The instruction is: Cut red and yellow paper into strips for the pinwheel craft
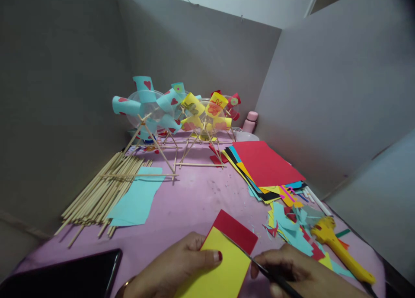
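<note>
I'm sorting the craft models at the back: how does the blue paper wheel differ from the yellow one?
The blue wheel stands to the left, nearer the camera, and looks larger; the yellow wheel stands to the right, further back. The blue wheel's paper cups bear red hearts; the yellow wheel's bear orange and red drawings. Both rest on wooden-stick frames on the pink table.

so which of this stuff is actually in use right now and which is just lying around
In use:
- left hand holding the yellow paper sheet over the red paper sheet
- right hand gripping a thin dark tool

Lying about:
- wooden sticks bundle
- stack of coloured paper
- yellow-handled cutter
- black phone
</note>
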Available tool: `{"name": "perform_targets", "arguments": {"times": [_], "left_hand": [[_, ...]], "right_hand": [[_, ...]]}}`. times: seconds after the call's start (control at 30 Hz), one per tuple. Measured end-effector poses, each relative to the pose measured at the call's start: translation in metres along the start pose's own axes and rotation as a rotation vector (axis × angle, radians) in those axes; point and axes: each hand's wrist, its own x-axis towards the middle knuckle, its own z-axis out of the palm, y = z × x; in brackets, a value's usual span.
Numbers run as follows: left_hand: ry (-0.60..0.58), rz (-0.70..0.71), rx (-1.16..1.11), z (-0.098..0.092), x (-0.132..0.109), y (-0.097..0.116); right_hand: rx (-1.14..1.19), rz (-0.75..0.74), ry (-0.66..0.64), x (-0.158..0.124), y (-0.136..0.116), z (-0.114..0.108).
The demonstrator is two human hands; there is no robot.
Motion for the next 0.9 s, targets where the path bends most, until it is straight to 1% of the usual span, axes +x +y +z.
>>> {"name": "perform_targets", "arguments": {"times": [0.13, 0.23, 0.3, 0.43, 0.53, 0.77, 0.9], "left_hand": [[0.000, -0.004, -0.005, 0.0006, -0.0004, -0.0007], [0.012, -0.013, 0.040, -0.0007, -0.0003, -0.0037], [0.020, -0.016, 0.059, -0.0015, 0.0001, -0.0058], [-0.007, -0.005, 0.042, -0.0019, 0.0007, -0.0068], [-0.023, -0.008, 0.025, -0.0016, 0.0009, -0.0055], [-0.031, 0.005, 0.004, -0.0018, 0.0003, -0.0061], [-0.042, 0.012, 0.001, -0.0021, 0.0008, -0.0074]], "right_hand": [[0.094, 0.006, -0.044, 0.0019, -0.0002, 0.0022], [0.214, -0.036, -0.125, 0.0060, -0.0008, 0.0046], [0.245, -0.052, -0.152, 0.0076, -0.0026, 0.0053], [0.108, -0.042, -0.095, 0.0057, -0.0076, 0.0039], [0.015, -0.007, -0.052, 0.0037, -0.0096, 0.0032], [-0.014, 0.001, -0.005, 0.0024, -0.0088, 0.0053], [0.001, 0.055, 0.002, -0.0016, -0.0026, 0.0041]]}}
